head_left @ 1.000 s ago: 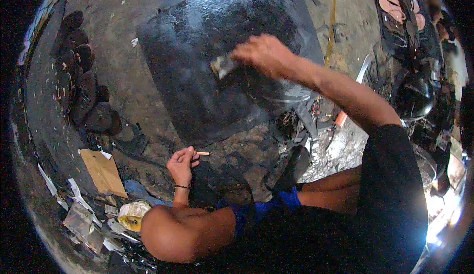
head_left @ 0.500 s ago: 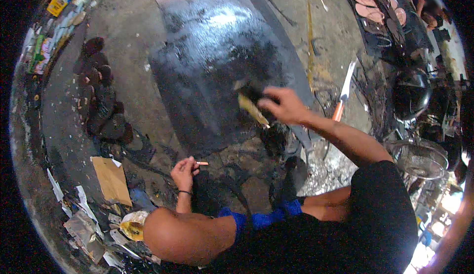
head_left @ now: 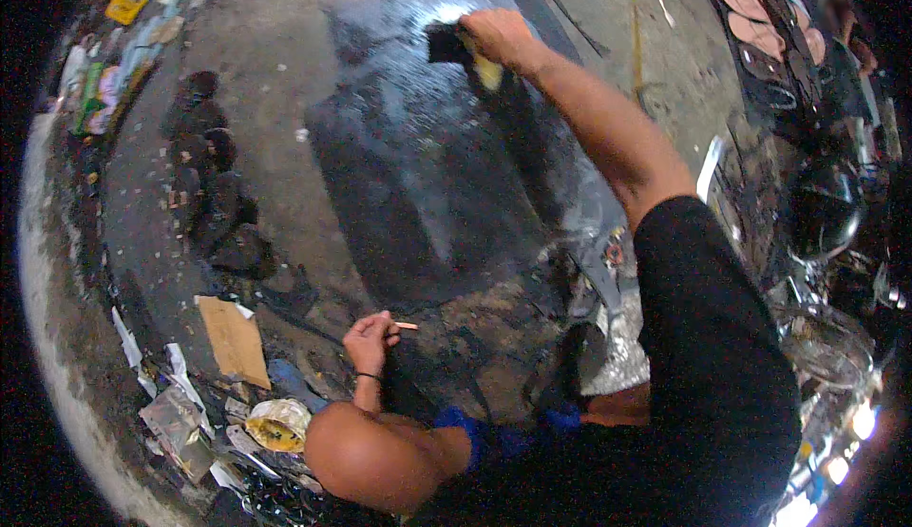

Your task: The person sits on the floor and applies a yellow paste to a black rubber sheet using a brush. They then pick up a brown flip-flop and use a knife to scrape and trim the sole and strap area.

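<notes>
A large black sheet, apparently rubber, lies on the floor in front of me, its far part wet and glossy. Over that shiny part, my right hand is closed around a brush-like tool with a dark flat end and a yellowish part under the hand. Whether the tool touches the sheet, I cannot tell. Close to my body, just off the sheet's near edge, my left hand pinches a cigarette between its fingers.
Dark stacked pieces lie left of the sheet. Cardboard and a yellow-stained bowl sit at lower left. At right are a knife blade, pink sandal soles, a black helmet-like dome and a wire fan guard.
My right hand has moved away from me with the brush-like tool, from the sheet's middle to its glossy far part. The left hand still holds the cigarette. The whole view has shifted slightly.
</notes>
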Demonstrator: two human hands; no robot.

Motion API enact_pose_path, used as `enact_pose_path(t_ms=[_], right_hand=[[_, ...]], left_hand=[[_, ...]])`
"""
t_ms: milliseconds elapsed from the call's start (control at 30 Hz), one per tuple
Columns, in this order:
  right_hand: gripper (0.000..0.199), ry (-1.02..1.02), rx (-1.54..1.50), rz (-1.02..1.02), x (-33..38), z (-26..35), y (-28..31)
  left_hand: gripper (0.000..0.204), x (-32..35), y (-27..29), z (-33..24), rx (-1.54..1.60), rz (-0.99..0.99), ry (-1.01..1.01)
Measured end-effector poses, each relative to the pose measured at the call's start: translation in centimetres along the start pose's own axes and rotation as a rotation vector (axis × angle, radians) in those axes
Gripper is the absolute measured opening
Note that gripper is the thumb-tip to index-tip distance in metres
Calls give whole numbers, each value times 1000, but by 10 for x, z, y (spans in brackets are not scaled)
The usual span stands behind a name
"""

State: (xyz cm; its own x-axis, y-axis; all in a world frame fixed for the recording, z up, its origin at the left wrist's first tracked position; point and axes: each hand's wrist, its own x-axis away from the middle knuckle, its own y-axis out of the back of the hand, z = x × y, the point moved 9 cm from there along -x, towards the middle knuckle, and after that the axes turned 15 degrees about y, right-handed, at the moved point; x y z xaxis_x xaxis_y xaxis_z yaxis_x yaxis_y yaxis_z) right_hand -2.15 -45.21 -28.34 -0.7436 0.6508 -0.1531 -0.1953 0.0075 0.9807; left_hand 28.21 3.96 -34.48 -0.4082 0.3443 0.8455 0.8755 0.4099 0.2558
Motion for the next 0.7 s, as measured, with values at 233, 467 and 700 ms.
enact_pose_path(t_ms=[233, 467, 700], right_hand=[[62, 356, -184, 245, 155, 115, 16], [56, 262, -211, 211, 276, 186, 19], [30, -121, -699, 222, 285, 150, 32]], left_hand=[[17, 4, 9, 8, -42, -44, 55], [17, -4, 9, 5, -40, 38, -3], [20, 13, 15, -16, -155, 15, -222]])
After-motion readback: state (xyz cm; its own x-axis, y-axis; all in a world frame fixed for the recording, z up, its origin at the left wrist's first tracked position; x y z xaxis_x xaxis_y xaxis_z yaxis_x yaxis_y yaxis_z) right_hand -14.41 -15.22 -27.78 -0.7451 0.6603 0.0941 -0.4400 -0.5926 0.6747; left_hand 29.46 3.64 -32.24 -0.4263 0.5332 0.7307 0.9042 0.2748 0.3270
